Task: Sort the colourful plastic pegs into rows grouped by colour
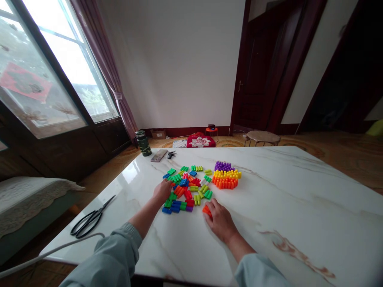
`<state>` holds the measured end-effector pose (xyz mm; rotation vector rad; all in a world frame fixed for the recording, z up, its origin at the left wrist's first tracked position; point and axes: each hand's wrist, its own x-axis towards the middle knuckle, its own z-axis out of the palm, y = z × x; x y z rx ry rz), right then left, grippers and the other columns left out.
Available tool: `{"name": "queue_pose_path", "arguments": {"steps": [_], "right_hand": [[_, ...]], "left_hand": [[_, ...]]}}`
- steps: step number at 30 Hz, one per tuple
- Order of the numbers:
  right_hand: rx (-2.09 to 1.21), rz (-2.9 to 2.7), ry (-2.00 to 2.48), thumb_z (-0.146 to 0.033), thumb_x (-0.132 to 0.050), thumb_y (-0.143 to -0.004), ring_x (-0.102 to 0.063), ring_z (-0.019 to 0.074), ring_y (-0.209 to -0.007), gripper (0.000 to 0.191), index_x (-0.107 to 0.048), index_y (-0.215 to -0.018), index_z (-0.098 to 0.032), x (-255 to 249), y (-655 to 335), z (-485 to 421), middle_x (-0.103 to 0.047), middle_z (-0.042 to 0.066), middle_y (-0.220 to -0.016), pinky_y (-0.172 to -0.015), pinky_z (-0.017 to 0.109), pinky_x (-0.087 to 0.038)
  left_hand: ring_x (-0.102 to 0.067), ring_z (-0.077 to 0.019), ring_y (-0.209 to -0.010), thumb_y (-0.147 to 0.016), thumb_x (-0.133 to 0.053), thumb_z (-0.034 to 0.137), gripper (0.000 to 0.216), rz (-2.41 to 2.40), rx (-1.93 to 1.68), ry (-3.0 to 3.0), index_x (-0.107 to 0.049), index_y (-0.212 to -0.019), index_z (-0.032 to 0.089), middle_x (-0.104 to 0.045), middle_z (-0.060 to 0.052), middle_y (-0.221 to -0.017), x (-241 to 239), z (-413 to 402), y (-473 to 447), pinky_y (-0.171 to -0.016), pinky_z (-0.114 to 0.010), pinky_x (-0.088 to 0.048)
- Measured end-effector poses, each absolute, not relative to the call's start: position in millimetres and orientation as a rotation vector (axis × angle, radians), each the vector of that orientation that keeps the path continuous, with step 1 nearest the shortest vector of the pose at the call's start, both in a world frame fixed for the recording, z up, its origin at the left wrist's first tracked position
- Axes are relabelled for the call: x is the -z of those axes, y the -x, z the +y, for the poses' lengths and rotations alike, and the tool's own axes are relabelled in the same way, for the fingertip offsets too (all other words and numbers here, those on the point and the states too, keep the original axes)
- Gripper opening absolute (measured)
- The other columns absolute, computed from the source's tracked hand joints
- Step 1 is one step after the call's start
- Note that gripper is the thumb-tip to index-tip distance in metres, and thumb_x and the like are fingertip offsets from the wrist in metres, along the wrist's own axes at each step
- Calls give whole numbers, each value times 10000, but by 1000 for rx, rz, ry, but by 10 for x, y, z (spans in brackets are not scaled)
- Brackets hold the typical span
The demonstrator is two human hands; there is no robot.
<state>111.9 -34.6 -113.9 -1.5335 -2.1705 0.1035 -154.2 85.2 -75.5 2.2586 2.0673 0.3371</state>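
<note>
On the counter (299, 191): coloured pieces (188, 194) lay scattered.
Left grip (163, 190): was at their left edge; closure could not be told.
Right grip (218, 217): was clamped on orange pieces (206, 211).
Phone (159, 155) markings: were too small to read.

The white marbled table (269, 191) bears colourful pieces (194, 189), scissors (99, 211), 1 phone (159, 155), keys (170, 155) and 1 flask (144, 145).

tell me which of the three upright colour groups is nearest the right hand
The orange group: it stands in front, with the yellow group behind it and the purple group farthest from the right hand.
</note>
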Motion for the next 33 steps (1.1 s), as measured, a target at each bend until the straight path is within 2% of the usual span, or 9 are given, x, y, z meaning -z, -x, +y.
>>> {"name": "queue_pose_path", "arguments": {"steps": [4, 8, 12, 17, 21, 25, 28, 33], "right_hand": [[-101, -2166, 1520, -243, -489, -905, -600, 180, -918, 233, -589, -1107, -183, 1127, -1114, -360, -583, 71, -1052, -833, 281, -451], [-92, -2149, 1511, -230, -476, -903, -594, 182, -908, 204, -584, -1069, -178, 1109, -1115, -364, -584, 66, -1015, -817, 281, -445], [-65, -2131, 1491, -235, -431, -926, -588, 191, -894, 174, -570, -998, -160, 1113, -1113, -358, -586, 73, -965, -798, 290, -443], [-42, -2110, 1494, -259, -429, -933, -588, 214, -882, 178, -560, -987, -151, 1139, -1109, -349, -583, 84, -946, -781, 319, -454], [-83, -2106, 1483, -231, -465, -906, -590, 207, -875, 177, -558, -1040, -162, 1139, -1112, -355, -585, 77, -971, -773, 311, -465], [-125, -2098, 1488, -222, -489, -882, -593, 204, -905, 259, -551, -1130, -180, 1143, -1118, -356, -594, 77, -1020, -809, 311, -478], [-130, -2100, 1490, -227, -496, -872, -597, 214, -921, 277, -555, -1136, -169, 1154, -1124, -349, -597, 90, -1025, -830, 323, -488], [-150, -2092, 1472, -225, -502, -869, -598, 214, -922, 289, -550, -1150, -176, 1154, -1128, -349, -599, 92, -1029, -827, 317, -494]], "left_hand": [[-589, -199, -1084, -995, -289, 249, 375, 1998, -580, -2314, -578, -1228, 197, -595, -108, -1184, 622, 646, 1377, -957, -317, -455], [-597, -158, -1049, -977, -391, 275, 287, 1658, -649, -2458, -600, -1169, 235, -612, -61, -1152, 623, 363, 973, -942, -256, -466], [-592, -189, -1007, -958, -403, 254, 280, 1110, -737, -2552, -614, -1129, 190, -615, -100, -1071, 755, 158, 604, -903, -306, -486], [-579, -212, -984, -929, -450, 275, 257, 1111, -724, -2632, -655, -1065, 199, -633, -98, -1023, 765, 147, 498, -895, -349, -466], [-563, -218, -1057, -908, -511, 358, 265, 1201, -480, -2797, -665, -1092, 246, -641, -71, -1110, 566, 392, 558, -949, -359, -415], [-526, -238, -1133, -868, -488, 154, 329, 1449, -277, -2803, -653, -1138, 245, -633, -81, -1161, 379, 903, 616, -979, -390, -380], [-542, -263, -1107, -744, -591, 69, 377, 1519, -99, -2775, -693, -1054, 257, -661, -80, -1102, 353, 1259, 629, -941, -394, -396], [-559, -267, -1074, -619, -732, 88, 329, 1539, 123, -2739, -714, -894, 269, -689, -53, -1026, 451, 1489, 541, -925, -374, -400]]}}
